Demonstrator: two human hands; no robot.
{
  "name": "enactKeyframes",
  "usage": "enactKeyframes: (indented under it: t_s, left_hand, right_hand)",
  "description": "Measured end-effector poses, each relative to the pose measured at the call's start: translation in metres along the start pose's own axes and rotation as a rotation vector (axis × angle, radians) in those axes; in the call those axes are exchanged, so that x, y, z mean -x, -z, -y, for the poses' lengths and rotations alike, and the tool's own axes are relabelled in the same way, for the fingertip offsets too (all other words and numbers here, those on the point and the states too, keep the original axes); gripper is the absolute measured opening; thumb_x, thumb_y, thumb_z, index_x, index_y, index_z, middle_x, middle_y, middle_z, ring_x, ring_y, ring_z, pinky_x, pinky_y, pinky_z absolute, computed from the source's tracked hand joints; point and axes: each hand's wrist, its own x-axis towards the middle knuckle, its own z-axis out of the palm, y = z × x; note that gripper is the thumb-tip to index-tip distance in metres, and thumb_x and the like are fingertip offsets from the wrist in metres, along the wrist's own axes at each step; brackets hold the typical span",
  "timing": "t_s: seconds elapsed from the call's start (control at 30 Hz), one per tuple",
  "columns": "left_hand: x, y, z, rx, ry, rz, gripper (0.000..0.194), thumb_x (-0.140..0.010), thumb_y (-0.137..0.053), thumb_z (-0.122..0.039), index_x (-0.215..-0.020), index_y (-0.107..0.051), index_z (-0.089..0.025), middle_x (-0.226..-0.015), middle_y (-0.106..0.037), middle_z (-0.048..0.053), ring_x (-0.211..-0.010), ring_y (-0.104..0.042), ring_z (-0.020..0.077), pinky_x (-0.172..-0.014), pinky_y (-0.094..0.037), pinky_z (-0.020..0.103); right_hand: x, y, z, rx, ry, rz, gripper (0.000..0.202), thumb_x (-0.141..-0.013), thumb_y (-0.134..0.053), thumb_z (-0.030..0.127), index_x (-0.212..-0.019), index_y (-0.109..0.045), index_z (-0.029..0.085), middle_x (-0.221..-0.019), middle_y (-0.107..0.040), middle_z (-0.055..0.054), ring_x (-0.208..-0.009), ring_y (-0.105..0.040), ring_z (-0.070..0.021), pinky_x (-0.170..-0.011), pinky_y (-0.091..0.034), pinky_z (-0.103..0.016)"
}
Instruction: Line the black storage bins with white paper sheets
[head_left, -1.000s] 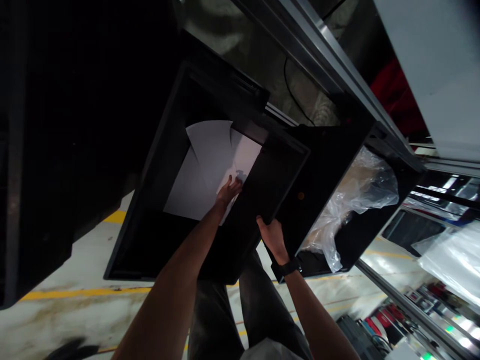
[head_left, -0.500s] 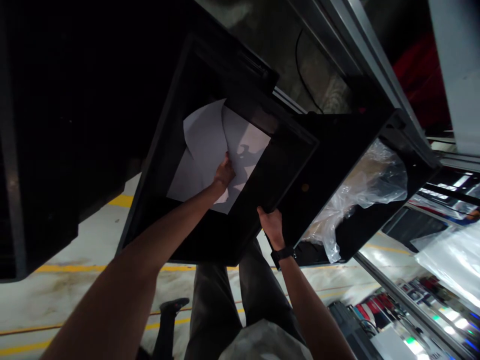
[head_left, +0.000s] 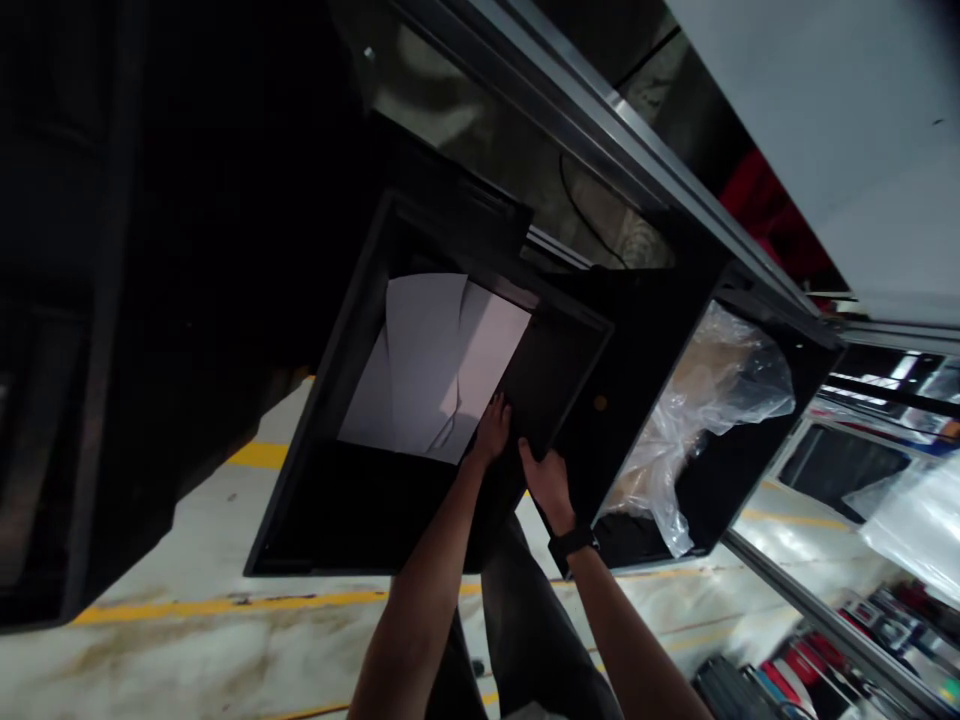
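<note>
Two creased white paper sheets (head_left: pixel 439 365) lie overlapped in one black bin (head_left: pixel 330 500). Left hand (head_left: pixel 491 432) rests fingers on their corner; right hand (head_left: pixel 547 485) grips the bin's wall.

Both your forearms stretch forward, close together. Your left hand (head_left: pixel 492 428) reaches ahead, fingers extended and pressed flat. Your right hand (head_left: pixel 546 478) sits just beside it, fingers curled in a grip, a dark band on its wrist.

The box (head_left: pixel 352 520) is black, the paper (head_left: pixel 431 370) is white, and the floor line (head_left: pixel 225 605) is yellow.
</note>
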Motion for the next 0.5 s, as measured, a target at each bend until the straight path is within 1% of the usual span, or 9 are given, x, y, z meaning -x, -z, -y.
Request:
enactKeyframes:
  t_s: [0.07,0.13,0.2,0.23,0.3,0.37,0.4,0.43,0.5]
  left_hand:
    - [0.014,0.018,0.001,-0.021,0.007,-0.108,0.057,-0.106,-0.051,-0.028,-0.161,-0.051,-0.013,-0.173,-0.049,0.022,-0.165,-0.042,0.0302,-0.139,-0.032,0.054]
    - [0.032,0.052,0.006,-0.052,0.032,-0.297,0.059,-0.105,-0.053,-0.024,-0.162,-0.047,-0.017,-0.171,-0.049,0.019,-0.164,-0.042,0.0270,-0.139,-0.031,0.048]
    - [0.042,0.089,0.014,-0.085,0.145,-0.499,0.058,-0.105,-0.051,-0.023,-0.162,-0.043,-0.013,-0.164,-0.051,0.022,-0.160,-0.045,0.0276,-0.138,-0.033,0.046]
    - [0.040,0.106,0.018,-0.097,0.227,-0.570,0.059,-0.105,-0.051,-0.023,-0.161,-0.040,-0.009,-0.162,-0.050,0.026,-0.159,-0.045,0.0307,-0.137,-0.034,0.048]
    - [0.021,0.136,0.026,-0.107,0.380,-0.635,0.066,-0.102,-0.058,-0.026,-0.160,-0.036,0.000,-0.161,-0.046,0.035,-0.160,-0.041,0.0398,-0.134,-0.037,0.057]
    - [-0.016,0.160,0.029,-0.108,0.468,-0.643,0.075,-0.097,-0.069,-0.031,-0.158,-0.039,0.001,-0.163,-0.042,0.039,-0.161,-0.038,0.0469,-0.129,-0.040,0.064]
    - [-0.037,0.170,0.028,-0.109,0.488,-0.633,0.074,-0.095,-0.072,-0.034,-0.155,-0.043,-0.001,-0.163,-0.042,0.039,-0.160,-0.038,0.0494,-0.127,-0.041,0.068]
    - [-0.056,0.179,0.025,-0.110,0.500,-0.615,0.068,-0.094,-0.074,-0.036,-0.149,-0.051,-0.004,-0.161,-0.046,0.037,-0.157,-0.041,0.0506,-0.124,-0.042,0.071]
    - [-0.087,0.192,0.014,-0.116,0.474,-0.550,0.044,-0.093,-0.076,-0.036,-0.128,-0.066,-0.010,-0.147,-0.062,0.031,-0.146,-0.053,0.0497,-0.118,-0.046,0.074]
  right_hand:
    - [-0.004,-0.003,-0.003,-0.015,-0.012,-0.008,0.054,-0.107,-0.063,0.046,-0.133,-0.081,0.003,-0.137,-0.076,-0.026,-0.141,-0.069,-0.0392,-0.122,-0.053,-0.043]
    - [-0.006,-0.007,-0.003,-0.042,-0.017,-0.020,0.057,-0.107,-0.059,0.048,-0.139,-0.078,0.005,-0.141,-0.075,-0.023,-0.143,-0.068,-0.0371,-0.123,-0.053,-0.042]
    - [-0.005,-0.011,-0.004,-0.065,-0.021,-0.039,0.058,-0.107,-0.056,0.049,-0.137,-0.079,0.005,-0.140,-0.076,-0.023,-0.141,-0.069,-0.0379,-0.120,-0.055,-0.043]
    - [-0.003,-0.013,-0.004,-0.077,-0.016,-0.047,0.056,-0.106,-0.057,0.049,-0.134,-0.081,0.007,-0.137,-0.078,-0.023,-0.139,-0.071,-0.0388,-0.118,-0.057,-0.044]
    - [-0.001,-0.016,-0.005,-0.104,0.010,-0.065,0.049,-0.103,-0.061,0.049,-0.125,-0.085,0.012,-0.128,-0.081,-0.022,-0.132,-0.075,-0.0398,-0.113,-0.060,-0.045]
    - [-0.002,-0.020,-0.008,-0.137,0.049,-0.084,0.041,-0.100,-0.064,0.048,-0.115,-0.087,0.017,-0.117,-0.084,-0.019,-0.125,-0.078,-0.0397,-0.107,-0.062,-0.044]
    - [-0.003,-0.022,-0.009,-0.153,0.067,-0.095,0.038,-0.098,-0.065,0.048,-0.111,-0.087,0.020,-0.112,-0.085,-0.017,-0.121,-0.079,-0.0396,-0.105,-0.063,-0.044]
    - [-0.006,-0.024,-0.010,-0.169,0.084,-0.106,0.035,-0.097,-0.066,0.048,-0.107,-0.087,0.021,-0.107,-0.085,-0.016,-0.118,-0.080,-0.0395,-0.104,-0.063,-0.044]
    - [-0.011,-0.025,-0.010,-0.200,0.115,-0.127,0.030,-0.095,-0.069,0.048,-0.102,-0.085,0.024,-0.099,-0.085,-0.015,-0.114,-0.081,-0.0391,-0.103,-0.063,-0.044]
